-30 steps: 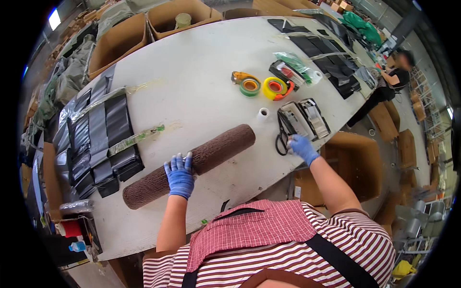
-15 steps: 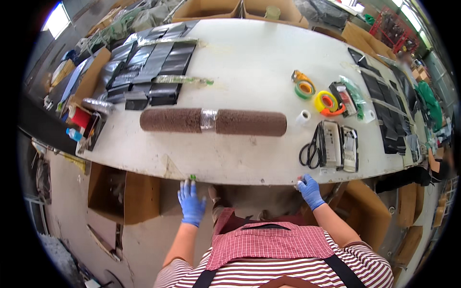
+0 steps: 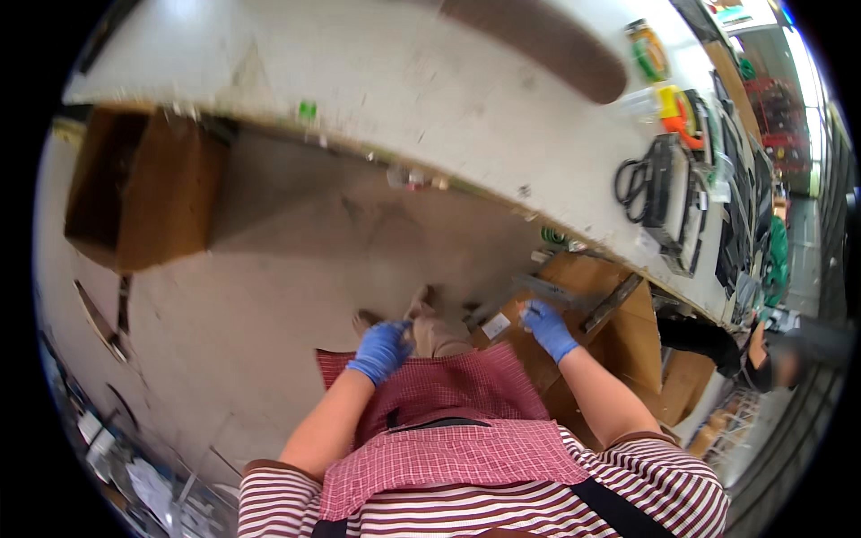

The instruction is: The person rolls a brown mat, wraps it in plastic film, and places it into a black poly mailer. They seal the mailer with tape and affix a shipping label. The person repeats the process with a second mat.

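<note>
cardboard box point(image 3: 619, 332) under table point(image 3: 430, 90); right hand point(image 3: 549, 328) touching its flap, fingers bent.

Person bent below the edge of the white table point(image 3: 404, 81). Left hand point(image 3: 380, 350), in a blue glove, rests against the red checked apron point(image 3: 448, 394). Right hand point(image 3: 548, 328), also gloved, touches the rim of an open cardboard box point(image 3: 619, 341) under the table. Brown roll point(image 3: 547, 40), tape rolls point(image 3: 668, 112) and black cable point(image 3: 628, 179) lie on the tabletop.
</note>
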`<state>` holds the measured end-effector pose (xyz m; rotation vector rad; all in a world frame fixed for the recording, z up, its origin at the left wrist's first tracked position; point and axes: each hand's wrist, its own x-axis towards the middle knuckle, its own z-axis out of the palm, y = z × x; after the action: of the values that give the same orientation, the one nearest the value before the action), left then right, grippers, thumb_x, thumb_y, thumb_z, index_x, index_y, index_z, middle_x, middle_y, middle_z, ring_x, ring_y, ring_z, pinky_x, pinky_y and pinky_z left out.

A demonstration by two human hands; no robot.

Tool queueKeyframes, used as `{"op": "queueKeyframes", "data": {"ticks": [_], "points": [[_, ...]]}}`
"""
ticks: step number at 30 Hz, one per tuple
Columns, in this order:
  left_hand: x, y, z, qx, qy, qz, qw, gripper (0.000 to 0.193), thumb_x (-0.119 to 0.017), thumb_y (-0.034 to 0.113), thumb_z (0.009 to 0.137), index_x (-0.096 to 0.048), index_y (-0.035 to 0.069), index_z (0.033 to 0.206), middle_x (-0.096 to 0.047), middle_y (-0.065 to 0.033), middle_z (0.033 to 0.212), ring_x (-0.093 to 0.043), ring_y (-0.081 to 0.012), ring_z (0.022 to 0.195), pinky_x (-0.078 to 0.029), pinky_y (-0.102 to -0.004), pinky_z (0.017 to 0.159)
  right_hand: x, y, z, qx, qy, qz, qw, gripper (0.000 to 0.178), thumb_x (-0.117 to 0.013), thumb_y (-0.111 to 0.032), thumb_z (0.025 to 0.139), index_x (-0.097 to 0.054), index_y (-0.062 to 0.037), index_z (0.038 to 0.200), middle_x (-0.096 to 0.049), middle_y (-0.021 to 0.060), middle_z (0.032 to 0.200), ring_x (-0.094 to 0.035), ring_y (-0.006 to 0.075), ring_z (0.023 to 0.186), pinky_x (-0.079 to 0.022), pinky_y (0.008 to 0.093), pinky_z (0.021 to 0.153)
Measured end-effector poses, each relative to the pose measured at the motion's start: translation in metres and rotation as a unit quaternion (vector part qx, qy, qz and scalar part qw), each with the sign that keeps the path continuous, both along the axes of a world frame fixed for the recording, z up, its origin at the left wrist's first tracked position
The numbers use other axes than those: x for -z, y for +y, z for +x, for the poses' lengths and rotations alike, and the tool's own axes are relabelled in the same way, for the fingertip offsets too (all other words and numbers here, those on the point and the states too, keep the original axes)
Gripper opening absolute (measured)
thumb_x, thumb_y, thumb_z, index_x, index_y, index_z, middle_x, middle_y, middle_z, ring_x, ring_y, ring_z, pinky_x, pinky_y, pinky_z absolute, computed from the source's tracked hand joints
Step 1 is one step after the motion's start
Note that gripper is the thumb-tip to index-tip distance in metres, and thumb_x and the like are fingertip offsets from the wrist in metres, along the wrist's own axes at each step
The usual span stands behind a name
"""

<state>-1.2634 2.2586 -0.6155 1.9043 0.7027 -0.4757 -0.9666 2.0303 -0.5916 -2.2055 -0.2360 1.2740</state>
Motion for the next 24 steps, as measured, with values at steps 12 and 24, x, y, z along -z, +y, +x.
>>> {"op": "queueKeyframes", "data": {"ticks": [12,24], "points": [[0.236,-0.163,-0.08,-0.294,0.014,-0.073,0.953,0.032,-0.064,0.012,0.085,-0.062,0.004,0.116,-0.067,-0.0159,0.104,-0.064,-0.0297,0.096,-0.05,-0.0385,0.088,0.246,0.065,0.175,-0.197,-0.36,-0.086,0.908,0.03,-0.061,-0.02,0.086,-0.063,-0.003,0.11,-0.067,0.0162,0.095,-0.066,0.0287,0.089,-0.051,0.0367,0.082],[0.283,-0.187,-0.051,-0.258,0.074,-0.159,0.95,0.036,-0.063,0.011,0.087,-0.059,0.002,0.122,-0.065,-0.0176,0.103,-0.063,-0.0307,0.097,-0.049,-0.0397,0.088,0.326,0.025,0.335,0.244,-0.415,-0.132,0.866,0.042,-0.065,-0.026,0.085,-0.053,-0.0082,0.121,-0.063,0.0136,0.116,-0.061,0.031,0.105,-0.047,0.0448,0.091]]}}
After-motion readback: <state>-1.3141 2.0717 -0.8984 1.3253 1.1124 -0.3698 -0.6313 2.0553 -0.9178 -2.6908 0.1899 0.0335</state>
